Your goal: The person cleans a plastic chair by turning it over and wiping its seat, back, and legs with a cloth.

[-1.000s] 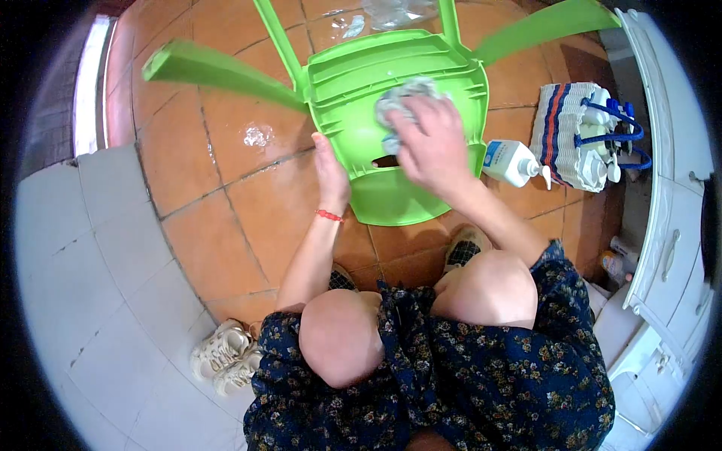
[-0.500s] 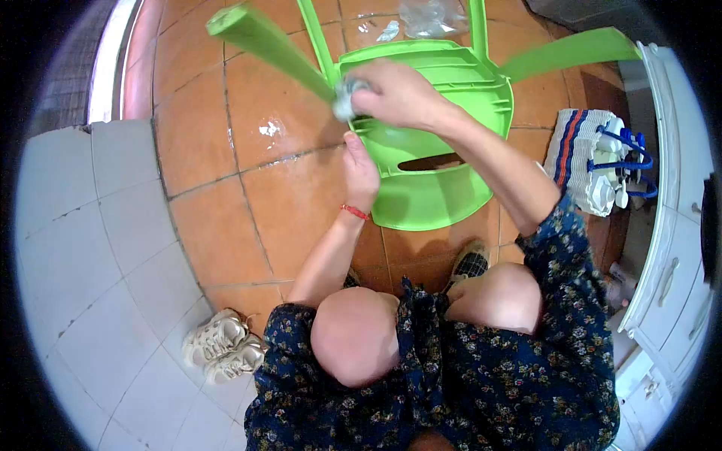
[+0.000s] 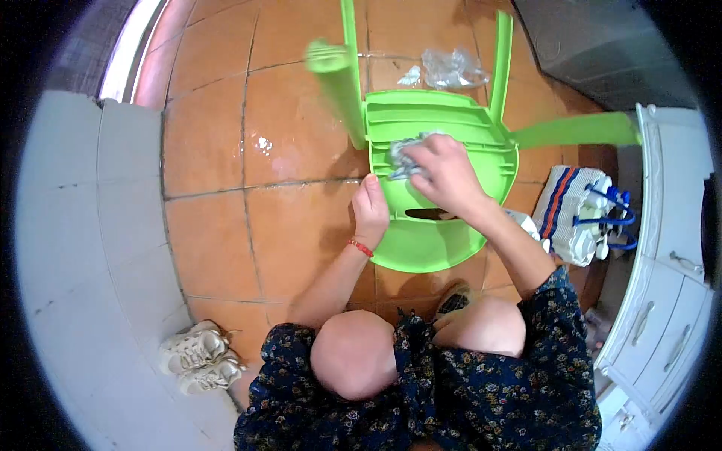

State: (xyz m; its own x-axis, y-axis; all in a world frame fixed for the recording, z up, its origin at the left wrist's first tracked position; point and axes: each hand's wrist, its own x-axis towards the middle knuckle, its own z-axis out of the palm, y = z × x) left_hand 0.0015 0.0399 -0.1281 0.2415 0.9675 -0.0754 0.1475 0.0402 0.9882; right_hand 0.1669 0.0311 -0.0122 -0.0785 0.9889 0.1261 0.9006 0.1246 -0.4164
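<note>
A bright green plastic chair (image 3: 436, 252) lies with its ribbed underside turned up and its legs pointing up and outward. My left hand (image 3: 371, 210) is closed on the chair's left edge, thumb on top; its other fingers are hidden below the rim. In my right hand (image 3: 449, 179) is a crumpled grey-white cloth (image 3: 404, 158), pressed against the ribbed underside just above the dark slot.
Clear plastic bags (image 3: 453, 69) lie on the wet tiled floor (image 3: 214, 240) beyond the chair. To the right, a striped woven basket (image 3: 562, 210) with bottles stands before a white cabinet (image 3: 669, 218). Light-coloured sneakers (image 3: 199, 355) sit by the left wall.
My right hand has moved the cloth from the base of the left leg rightward onto the underside. The left hand keeps its hold on the edge. The whole view has shifted.
</note>
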